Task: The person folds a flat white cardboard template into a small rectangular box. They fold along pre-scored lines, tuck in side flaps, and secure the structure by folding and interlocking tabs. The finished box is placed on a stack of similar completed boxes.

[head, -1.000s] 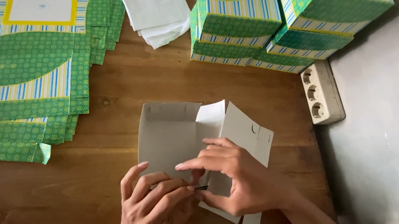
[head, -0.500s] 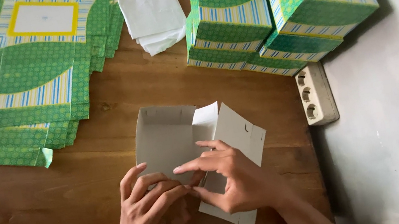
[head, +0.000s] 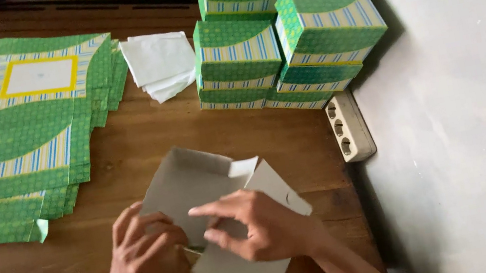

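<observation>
Fingers (head: 159, 228) on grey carton blank (head: 197, 181)

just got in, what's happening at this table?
A person is folding a grey cardboard box blank, plain side up, on a wooden table. The left hand and right hand both press on its flaps near the table's front edge. Flat green blanks lie stacked at left, finished green boxes behind, white paper sheets between them.
</observation>
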